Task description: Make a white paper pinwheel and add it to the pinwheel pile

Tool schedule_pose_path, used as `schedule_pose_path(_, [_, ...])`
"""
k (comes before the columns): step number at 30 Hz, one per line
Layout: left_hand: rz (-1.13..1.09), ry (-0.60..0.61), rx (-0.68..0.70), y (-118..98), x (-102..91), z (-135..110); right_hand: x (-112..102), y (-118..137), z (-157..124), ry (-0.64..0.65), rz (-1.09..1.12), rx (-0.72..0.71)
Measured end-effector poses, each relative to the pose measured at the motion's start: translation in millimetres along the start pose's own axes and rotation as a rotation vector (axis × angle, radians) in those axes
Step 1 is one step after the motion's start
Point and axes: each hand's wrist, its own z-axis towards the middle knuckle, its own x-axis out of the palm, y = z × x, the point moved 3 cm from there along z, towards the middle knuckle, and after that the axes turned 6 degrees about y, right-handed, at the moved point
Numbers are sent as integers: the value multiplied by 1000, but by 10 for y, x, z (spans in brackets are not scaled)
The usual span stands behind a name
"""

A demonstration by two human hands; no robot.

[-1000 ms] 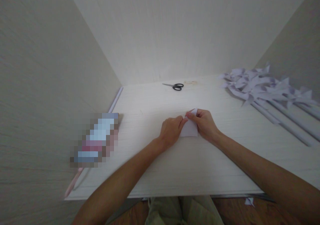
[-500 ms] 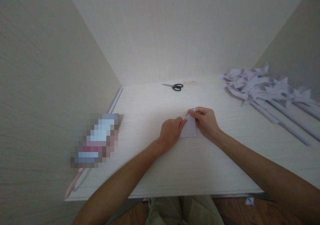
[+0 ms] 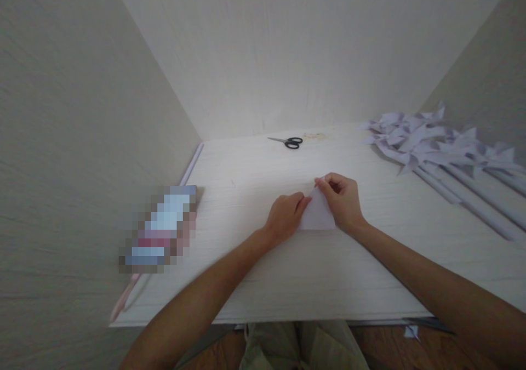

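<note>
Two bare hands work one small folded sheet of white paper [image 3: 317, 217] lying near the middle of a pale wood-grain worktop [image 3: 312, 274]. The left hand [image 3: 285, 215] sits at the sheet's left edge, its fingers [image 3: 303, 200] bunched together and pressed against the paper. The right hand [image 3: 344, 200] covers the right side, with thumb and forefinger pinched shut on the sheet's top corner.

One pair of black-handled scissors [image 3: 290, 141] lies at the back of the worktop, well apart from the hands, blades closed. At far right a heap of white paper pinwheels [image 3: 423, 138] rests on long rolled sticks; they overlap too much for an exact count, though several show. One pixelated oblong object [image 3: 160, 230] lies at the left edge. One paper scrap [image 3: 411, 331] lies on the wooden floor below the worktop's front right.
</note>
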Motion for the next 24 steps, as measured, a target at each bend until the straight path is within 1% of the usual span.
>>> schedule_pose_path(2, [-68,5,11,-4,0,10,19,7,-2,5,-60,-9])
schedule_pose_path(7, [-193,-33,-1,-1,-26,25,119,11,-20,163,-143,-37])
schedule_pose_path(9, [-207,-38,-1,-16,-28,23,133,16,-34,182,-158,-47])
schedule_pose_path(13, [-221,-33,-39,-50,3,12,110,26,-19,148,-203,-60])
schedule_pose_path(17, [-216,3,-65,-73,52,5,26,15,60,52,-188,-33])
schedule_pose_path(21, [-207,9,-58,-82,57,1,-81,-63,156,2,-112,31])
schedule_pose_path(24, [-201,4,-41,-87,38,-6,-184,-175,237,-77,20,69])
